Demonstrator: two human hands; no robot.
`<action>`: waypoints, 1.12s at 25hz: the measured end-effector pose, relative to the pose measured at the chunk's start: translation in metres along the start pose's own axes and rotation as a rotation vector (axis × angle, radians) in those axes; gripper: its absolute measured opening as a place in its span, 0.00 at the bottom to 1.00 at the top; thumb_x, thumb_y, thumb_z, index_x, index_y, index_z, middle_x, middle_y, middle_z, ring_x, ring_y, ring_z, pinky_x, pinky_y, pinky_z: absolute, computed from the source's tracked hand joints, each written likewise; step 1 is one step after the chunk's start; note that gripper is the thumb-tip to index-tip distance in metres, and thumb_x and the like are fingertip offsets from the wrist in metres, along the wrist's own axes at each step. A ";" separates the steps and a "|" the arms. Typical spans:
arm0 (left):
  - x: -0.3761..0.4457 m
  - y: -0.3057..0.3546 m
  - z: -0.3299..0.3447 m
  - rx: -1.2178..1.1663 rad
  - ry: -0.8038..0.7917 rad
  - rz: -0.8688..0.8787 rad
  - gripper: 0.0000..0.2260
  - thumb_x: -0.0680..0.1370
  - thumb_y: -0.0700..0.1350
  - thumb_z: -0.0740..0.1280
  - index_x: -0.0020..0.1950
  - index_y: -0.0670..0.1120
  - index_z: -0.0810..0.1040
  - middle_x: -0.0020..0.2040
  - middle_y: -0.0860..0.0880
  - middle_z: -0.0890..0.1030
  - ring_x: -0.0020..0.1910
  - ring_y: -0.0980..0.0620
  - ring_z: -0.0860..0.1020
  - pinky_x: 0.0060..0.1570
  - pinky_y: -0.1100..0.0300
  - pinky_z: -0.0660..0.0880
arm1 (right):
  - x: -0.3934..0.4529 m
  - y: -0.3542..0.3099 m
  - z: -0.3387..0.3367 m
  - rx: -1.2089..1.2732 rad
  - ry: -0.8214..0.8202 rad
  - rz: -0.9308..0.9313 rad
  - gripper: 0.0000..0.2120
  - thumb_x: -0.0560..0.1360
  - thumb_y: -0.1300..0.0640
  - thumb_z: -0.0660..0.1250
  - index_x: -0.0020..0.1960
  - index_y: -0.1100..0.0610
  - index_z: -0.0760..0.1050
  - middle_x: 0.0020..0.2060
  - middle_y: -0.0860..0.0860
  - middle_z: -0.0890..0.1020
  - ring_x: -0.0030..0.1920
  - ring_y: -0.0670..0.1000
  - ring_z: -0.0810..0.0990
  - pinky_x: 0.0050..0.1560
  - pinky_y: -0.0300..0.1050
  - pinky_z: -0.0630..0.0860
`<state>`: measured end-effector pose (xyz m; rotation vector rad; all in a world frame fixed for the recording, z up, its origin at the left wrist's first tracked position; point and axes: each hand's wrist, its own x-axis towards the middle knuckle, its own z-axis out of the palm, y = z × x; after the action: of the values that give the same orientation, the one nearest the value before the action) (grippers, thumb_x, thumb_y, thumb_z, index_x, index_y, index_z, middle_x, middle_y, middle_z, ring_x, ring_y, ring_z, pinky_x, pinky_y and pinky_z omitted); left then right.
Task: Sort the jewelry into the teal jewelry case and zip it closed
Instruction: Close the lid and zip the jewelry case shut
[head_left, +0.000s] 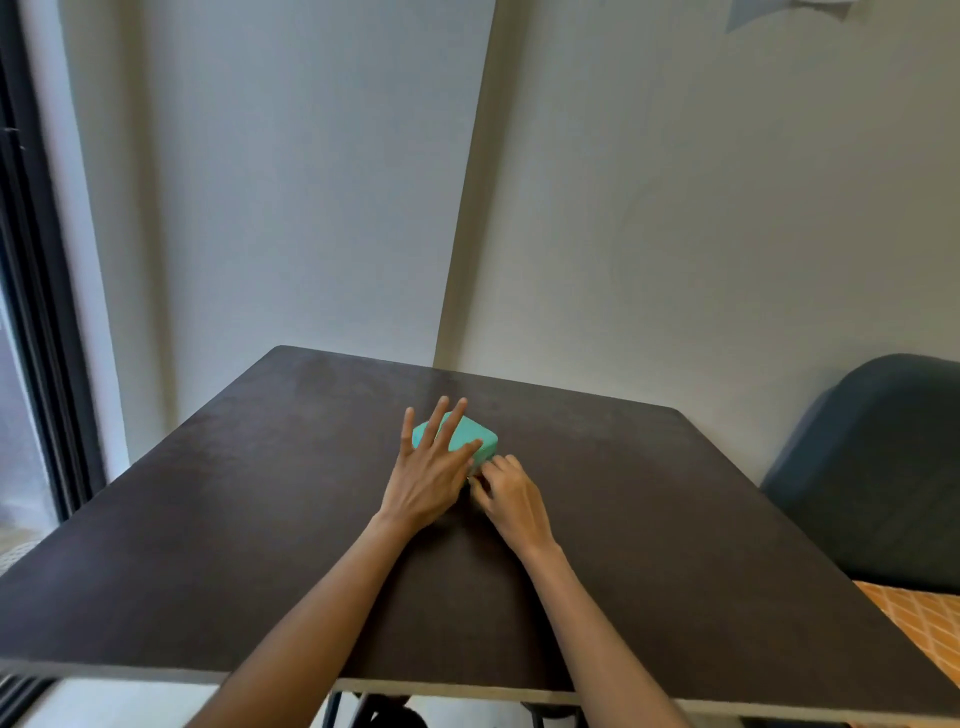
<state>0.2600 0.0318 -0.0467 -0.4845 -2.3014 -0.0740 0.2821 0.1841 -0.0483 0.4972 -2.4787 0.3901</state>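
One teal jewelry case (470, 435), two hands, left hand (427, 477) and right hand (511, 498), one dark table (208, 519), one blue chair (878, 467).

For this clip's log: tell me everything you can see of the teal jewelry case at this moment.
The teal jewelry case is a small, boxy case with rounded corners and a smooth, matte top. It lies flat, lid down, near the middle of the dark table. The left hand rests on its top with straight, spread fingers. The right hand has curled fingers at its near right corner, seemingly pinching the zipper pull, though the pull is too small to make out. No jewelry shows.
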 end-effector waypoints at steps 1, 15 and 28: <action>0.000 0.001 0.002 0.002 -0.013 0.005 0.16 0.77 0.55 0.54 0.56 0.58 0.80 0.75 0.42 0.60 0.74 0.41 0.56 0.69 0.36 0.47 | -0.001 -0.003 0.001 -0.033 0.007 -0.007 0.06 0.75 0.56 0.66 0.47 0.59 0.78 0.42 0.51 0.80 0.44 0.49 0.76 0.38 0.43 0.77; 0.003 -0.014 0.021 -0.029 0.099 -0.219 0.19 0.63 0.36 0.75 0.49 0.54 0.81 0.72 0.39 0.66 0.73 0.36 0.59 0.69 0.33 0.48 | 0.009 0.026 0.000 -0.115 0.062 0.092 0.04 0.71 0.56 0.66 0.39 0.55 0.75 0.38 0.49 0.77 0.42 0.49 0.74 0.37 0.43 0.74; 0.005 -0.008 0.024 -0.081 -0.054 0.013 0.20 0.75 0.62 0.50 0.57 0.58 0.77 0.76 0.43 0.61 0.76 0.43 0.50 0.70 0.43 0.36 | -0.004 0.038 -0.013 -0.112 0.100 0.142 0.05 0.69 0.52 0.70 0.37 0.52 0.78 0.36 0.46 0.80 0.42 0.49 0.75 0.37 0.42 0.71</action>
<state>0.2373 0.0304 -0.0593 -0.5490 -2.3551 -0.1499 0.2746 0.2238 -0.0469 0.2510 -2.4293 0.3214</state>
